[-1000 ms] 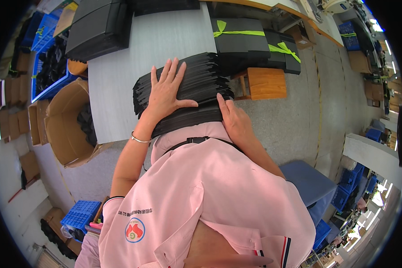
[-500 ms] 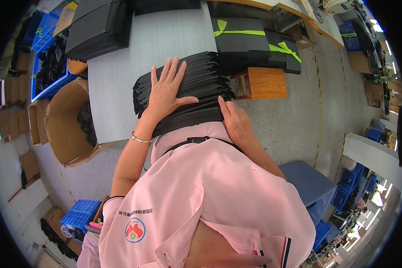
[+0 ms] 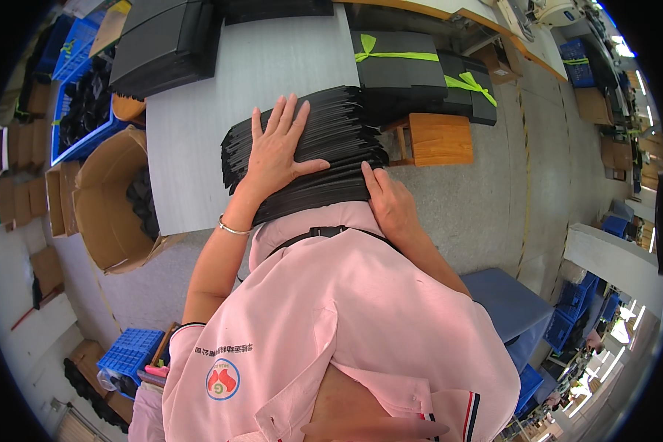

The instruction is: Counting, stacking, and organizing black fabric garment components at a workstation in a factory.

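Note:
A thick fanned stack of thin black sheets [image 3: 320, 121] lies at the table's near edge, against my body, its layered edges facing up. My left hand [image 3: 276, 151] rests flat on top of it, fingers spread and thumb stretched to the right. At the stack's right edge, my right hand [image 3: 392, 197] grips the sheets with its index finger extended along them and the other fingers curled. The thumb of that hand is hidden. What the sheets are made of, I cannot tell.
The pale table [image 3: 184, 162] bears more black stacks [image 3: 162, 48] at the far left. Black bundles tied with green ribbon [image 3: 398, 66] stand at the right, by a wooden stool [image 3: 440, 138]. An open carton [image 3: 110, 206] and a blue crate [image 3: 81, 125] are at the left.
Both hands keep the same pose on the stack. The whole view has shifted very slightly; nothing is taken hold of or let go.

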Demonstrator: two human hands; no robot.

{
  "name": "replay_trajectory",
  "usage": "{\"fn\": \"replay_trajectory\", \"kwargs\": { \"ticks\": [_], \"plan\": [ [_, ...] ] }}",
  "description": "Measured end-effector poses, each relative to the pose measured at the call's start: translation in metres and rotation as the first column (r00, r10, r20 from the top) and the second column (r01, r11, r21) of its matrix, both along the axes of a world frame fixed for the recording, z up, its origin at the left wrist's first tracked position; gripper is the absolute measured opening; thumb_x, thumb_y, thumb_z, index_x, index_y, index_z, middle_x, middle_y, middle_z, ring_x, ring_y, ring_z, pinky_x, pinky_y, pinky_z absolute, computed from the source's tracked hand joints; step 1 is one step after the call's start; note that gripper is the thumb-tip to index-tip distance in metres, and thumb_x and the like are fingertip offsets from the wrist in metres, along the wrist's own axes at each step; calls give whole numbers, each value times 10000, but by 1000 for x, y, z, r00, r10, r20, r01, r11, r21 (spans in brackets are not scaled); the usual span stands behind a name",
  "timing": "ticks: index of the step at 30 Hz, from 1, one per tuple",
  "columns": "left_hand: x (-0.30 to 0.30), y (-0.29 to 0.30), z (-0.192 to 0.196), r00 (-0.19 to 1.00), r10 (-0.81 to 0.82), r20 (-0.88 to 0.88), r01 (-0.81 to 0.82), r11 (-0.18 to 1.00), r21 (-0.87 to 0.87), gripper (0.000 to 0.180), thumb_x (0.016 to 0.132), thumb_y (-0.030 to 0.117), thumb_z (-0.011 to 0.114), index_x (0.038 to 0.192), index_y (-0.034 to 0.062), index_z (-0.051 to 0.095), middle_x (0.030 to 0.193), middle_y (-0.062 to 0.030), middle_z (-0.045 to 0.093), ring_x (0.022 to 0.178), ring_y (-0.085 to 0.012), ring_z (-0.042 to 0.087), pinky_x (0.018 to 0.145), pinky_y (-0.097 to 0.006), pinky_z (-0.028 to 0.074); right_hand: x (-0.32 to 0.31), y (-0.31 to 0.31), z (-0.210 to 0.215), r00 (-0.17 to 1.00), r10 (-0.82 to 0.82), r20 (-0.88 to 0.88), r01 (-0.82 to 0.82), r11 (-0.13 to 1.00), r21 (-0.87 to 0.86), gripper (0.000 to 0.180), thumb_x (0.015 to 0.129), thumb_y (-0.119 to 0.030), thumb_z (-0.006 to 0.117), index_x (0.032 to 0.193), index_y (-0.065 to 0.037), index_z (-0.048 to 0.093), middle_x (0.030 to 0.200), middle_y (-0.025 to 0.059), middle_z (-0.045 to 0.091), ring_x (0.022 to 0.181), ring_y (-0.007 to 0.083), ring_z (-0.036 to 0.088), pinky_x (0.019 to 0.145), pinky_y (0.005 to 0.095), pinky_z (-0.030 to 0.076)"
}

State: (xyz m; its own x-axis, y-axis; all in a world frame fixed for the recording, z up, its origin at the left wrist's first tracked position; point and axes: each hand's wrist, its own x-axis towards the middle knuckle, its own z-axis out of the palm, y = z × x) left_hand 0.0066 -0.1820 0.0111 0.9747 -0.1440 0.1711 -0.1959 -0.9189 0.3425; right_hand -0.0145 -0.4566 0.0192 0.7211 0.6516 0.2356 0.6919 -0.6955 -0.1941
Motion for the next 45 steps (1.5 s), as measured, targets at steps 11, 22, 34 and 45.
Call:
{"fn": "replay_trajectory", "kwargs": {
  "ticks": [11,22,34,45],
  "plan": [
    [-1,-1,0,999,5,-35,-5,1000,3,1153,725,731,740,1618,135,318,1674,-137,284,1561,-314,230,1249,-600,55,9,3,10,999,42,-33,-41,999,31,187,863,-5,624,1046,18,656,1511,161,514,698,198,618,684,335,538],
    [-1,-1,2,1000,4,3,-4,1000,-1,1174,692,734,756,1586,84,361,1645,-162,330,1545,-336,265,1238,-627,82,5,-1,3,997,69,35,-67,997,-47,328,871,13,642,1199,20,640,1452,155,579,712,217,650,686,314,554],
    [-2,-3,2,1000,4,-2,-4,1000,4,1261,630,786,752,1592,78,347,1647,-169,323,1547,-342,258,1234,-633,79,13,12,11,982,-15,-188,-19,984,-177,700,860,24,590,1536,-40,420,1177,103,552,754,232,671,696,362,572],
    [1,-4,-2,999,34,36,-36,998,59,972,859,695,634,1575,87,383,1637,-153,350,1535,-323,290,1230,-631,112,11,9,4,999,36,-7,-36,999,39,367,865,-18,617,1231,-42,634,1407,136,533,695,170,616,662,313,540]
  ]
}}
